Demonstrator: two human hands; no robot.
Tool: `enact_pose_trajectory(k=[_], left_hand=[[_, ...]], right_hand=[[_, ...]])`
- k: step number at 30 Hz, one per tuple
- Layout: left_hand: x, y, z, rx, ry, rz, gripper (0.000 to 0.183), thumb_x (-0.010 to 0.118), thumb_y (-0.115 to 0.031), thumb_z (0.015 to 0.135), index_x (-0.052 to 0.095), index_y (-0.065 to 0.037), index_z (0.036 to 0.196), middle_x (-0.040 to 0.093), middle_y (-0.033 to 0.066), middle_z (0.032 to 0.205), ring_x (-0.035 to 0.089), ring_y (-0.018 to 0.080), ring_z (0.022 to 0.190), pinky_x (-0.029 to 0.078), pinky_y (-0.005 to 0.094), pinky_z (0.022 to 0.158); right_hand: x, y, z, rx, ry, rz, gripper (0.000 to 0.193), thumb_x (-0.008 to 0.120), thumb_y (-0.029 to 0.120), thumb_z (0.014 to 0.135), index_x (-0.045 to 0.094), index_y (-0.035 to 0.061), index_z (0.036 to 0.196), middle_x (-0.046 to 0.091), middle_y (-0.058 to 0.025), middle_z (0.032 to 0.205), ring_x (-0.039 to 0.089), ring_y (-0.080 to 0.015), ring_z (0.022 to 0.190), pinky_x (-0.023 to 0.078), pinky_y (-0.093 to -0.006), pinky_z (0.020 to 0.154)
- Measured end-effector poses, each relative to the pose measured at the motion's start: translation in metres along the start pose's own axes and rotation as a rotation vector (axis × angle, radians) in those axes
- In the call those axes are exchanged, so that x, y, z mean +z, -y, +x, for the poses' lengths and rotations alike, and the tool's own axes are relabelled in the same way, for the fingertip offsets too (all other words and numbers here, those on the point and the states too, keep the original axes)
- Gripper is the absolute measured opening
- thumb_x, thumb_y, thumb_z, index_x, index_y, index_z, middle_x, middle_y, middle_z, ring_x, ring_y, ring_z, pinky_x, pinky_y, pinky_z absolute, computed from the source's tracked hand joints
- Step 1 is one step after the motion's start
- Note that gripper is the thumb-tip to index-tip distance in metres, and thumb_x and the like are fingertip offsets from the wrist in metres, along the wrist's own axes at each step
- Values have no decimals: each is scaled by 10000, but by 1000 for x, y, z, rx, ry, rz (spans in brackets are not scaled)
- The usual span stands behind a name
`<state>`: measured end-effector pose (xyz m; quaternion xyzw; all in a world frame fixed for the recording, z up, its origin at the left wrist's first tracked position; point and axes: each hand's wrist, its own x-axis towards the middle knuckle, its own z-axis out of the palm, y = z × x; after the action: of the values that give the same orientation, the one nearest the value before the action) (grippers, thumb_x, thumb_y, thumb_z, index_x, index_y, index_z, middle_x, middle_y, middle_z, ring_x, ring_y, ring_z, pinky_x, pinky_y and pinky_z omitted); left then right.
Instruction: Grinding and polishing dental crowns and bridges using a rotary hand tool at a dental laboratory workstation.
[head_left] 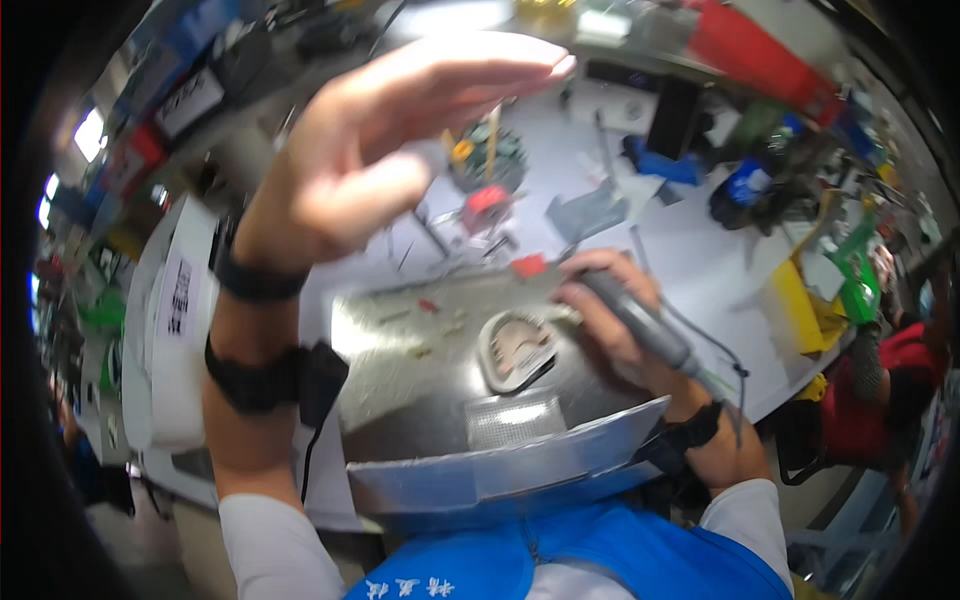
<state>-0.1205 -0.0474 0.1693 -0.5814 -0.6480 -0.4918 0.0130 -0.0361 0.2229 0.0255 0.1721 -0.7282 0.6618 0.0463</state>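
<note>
Two hands are in view, and the right hand (610, 335) is the nearer to the cast (518, 352), which sits on the metal tray (390, 400), right of its middle. From that grip the cast lies just to the left and a little toward the person, seemingly with a narrow gap between fingers and rim. Its rounded side faces mostly away from the person; its long axis is hard to tell, being nearly as wide as it is long.

The right hand is closed around the grey handpiece (645, 325), whose body slants from far left to near right, so it runs beside the cast rather than across it. Its working tip cannot be made out.

The left hand (350, 140) is raised well apart from the cast, blurred, fingers stretched out and thumb spread, with nothing visible in it. Below the cast, toward the person, lies the mesh (515, 418); beyond the tray stand the red block (487, 207) and the bottle (742, 190).
</note>
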Motion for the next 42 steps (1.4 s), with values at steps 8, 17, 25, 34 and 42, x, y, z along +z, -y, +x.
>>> enact_pose_trajectory(k=[8, 17, 25, 34, 42], left_hand=[[38, -24, -36, -218, -127, -79, 775, 374, 105, 647, 473, 125, 1415, 535, 249, 1455, 479, 317, 1414, 257, 430, 1239], [83, 18, -74, -340, -148, 350, 536, 776, -122, 833, 582, -7, 1320, 660, 139, 1246, 660, 261, 1150, 514, 356, 989], [122, 35, -103, -579, -7, 196, 813, 932, -247, 704, 552, -74, 1402, 642, 139, 1317, 661, 276, 1172, 533, 350, 981], [125, 32, -107, -648, -104, 155, 775, 953, -195, 664, 594, -23, 1329, 691, 127, 1222, 707, 219, 1066, 547, 318, 932], [128, 40, -112, -618, -106, 181, 765, 955, -205, 660, 606, -8, 1312, 711, 130, 1171, 707, 217, 1044, 545, 314, 924]], right_hand=[[8, -14, 3, 56, 54, 26, 220, 648, 58, 955, 640, 25, 1173, 735, -70, 985, 677, -117, 952, 522, -272, 870], [9, -8, 6, 105, 2, 169, 216, 643, 35, 947, 649, 27, 1162, 724, -100, 1031, 682, -122, 940, 540, -259, 850], [13, -25, 7, -188, 156, -51, 259, 628, -62, 888, 646, 25, 1131, 683, -74, 1035, 663, -128, 951, 527, -264, 849], [25, -23, 7, -400, 102, -200, 357, 639, -139, 786, 667, 21, 1104, 702, -98, 971, 688, -154, 840, 547, -266, 776], [26, -30, 11, -456, 145, -150, 399, 663, -152, 731, 677, 5, 1097, 708, -106, 964, 696, -168, 809, 549, -275, 733]])
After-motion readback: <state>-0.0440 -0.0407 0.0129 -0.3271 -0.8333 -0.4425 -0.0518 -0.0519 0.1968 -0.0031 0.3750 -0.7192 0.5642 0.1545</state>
